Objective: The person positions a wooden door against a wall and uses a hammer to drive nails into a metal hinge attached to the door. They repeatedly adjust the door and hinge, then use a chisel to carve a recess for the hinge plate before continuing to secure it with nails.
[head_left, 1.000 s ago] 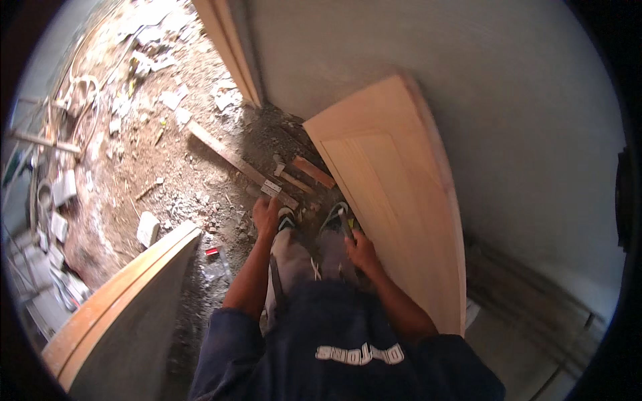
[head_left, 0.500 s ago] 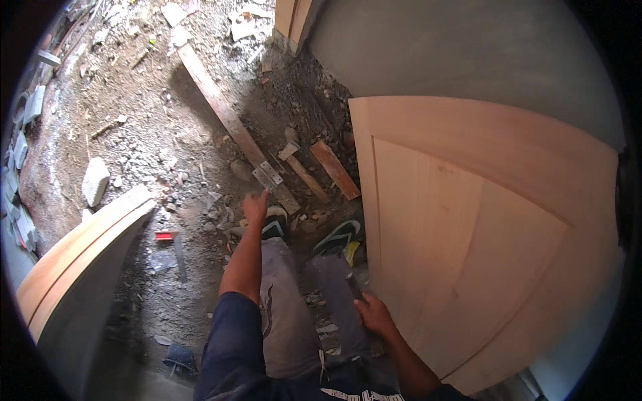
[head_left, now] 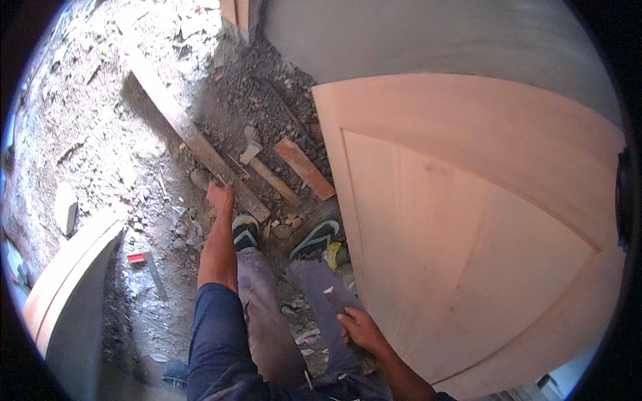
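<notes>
My left hand (head_left: pixel 221 196) is closed at the end of my outstretched arm, over a long wooden plank (head_left: pixel 194 142) on the ground. Its fingers grip a metal hinge (head_left: pixel 223 180), seen almost edge-on. Low on the right, my right hand (head_left: pixel 361 329) is wrapped round a chisel (head_left: pixel 334 302), its pale tip pointing up and away from me. Beside the plank lies a hammer-like tool (head_left: pixel 273 179) with a wooden handle. A pale wooden door (head_left: pixel 428 220) stands close by my right hand.
A short reddish board (head_left: pixel 304 167) lies between the hammer-like tool and the door. On the left are a try square (head_left: pixel 156 275) with a red part and a curved-looking wooden edge (head_left: pixel 73 274). A grey wall (head_left: pixel 435 40) rises behind the door. Stones and debris cover the ground.
My left hand has taken hold of the hinge and lifted it off the plank. The view has swung, so the surroundings sit further left. The chisel stays in my right hand.
</notes>
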`<act>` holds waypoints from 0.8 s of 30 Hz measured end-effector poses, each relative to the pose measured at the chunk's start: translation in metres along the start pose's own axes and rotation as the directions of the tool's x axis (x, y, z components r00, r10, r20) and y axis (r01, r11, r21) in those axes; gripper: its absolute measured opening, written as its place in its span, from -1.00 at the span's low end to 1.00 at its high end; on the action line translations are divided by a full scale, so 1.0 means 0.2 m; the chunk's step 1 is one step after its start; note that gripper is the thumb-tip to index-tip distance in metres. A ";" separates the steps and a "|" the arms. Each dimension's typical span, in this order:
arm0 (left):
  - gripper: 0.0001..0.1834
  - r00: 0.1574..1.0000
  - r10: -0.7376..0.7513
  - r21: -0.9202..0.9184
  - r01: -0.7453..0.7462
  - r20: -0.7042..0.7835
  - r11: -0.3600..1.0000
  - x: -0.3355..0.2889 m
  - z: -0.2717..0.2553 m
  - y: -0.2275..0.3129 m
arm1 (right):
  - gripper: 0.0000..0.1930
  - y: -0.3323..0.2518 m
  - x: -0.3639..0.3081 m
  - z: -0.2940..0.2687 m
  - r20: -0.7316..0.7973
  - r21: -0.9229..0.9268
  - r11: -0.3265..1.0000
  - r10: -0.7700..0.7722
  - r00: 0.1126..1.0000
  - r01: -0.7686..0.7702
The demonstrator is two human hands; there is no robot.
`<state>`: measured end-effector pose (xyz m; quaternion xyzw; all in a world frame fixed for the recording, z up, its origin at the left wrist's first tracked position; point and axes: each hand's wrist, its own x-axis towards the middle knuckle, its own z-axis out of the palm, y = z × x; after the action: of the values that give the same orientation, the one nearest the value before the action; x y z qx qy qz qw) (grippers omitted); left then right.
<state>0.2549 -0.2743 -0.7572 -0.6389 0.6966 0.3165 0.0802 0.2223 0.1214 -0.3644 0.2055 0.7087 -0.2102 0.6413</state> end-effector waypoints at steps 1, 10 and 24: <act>-0.53 0.994 0.098 0.051 -0.095 -0.052 0.994 -0.01 -0.04 -0.05 | -0.46 -0.02 -0.02 0.02 0.016 0.010 1.000 -0.013 1.000 0.013; -0.69 0.875 0.211 -0.673 0.160 0.435 0.722 -1.11 -1.31 0.65 | -0.54 -0.17 -0.69 0.09 -0.279 -0.399 0.706 -0.701 0.656 0.585; -0.73 0.510 0.749 -0.885 0.056 0.424 0.463 -2.65 -2.30 2.16 | -0.58 -0.03 -2.16 -0.82 -0.823 -0.125 0.802 -0.413 0.391 0.584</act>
<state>0.0726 -0.0869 0.0237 -0.2054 0.4819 0.8518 -0.0070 0.1246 0.1988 0.0796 0.1137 0.9265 -0.3375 0.1214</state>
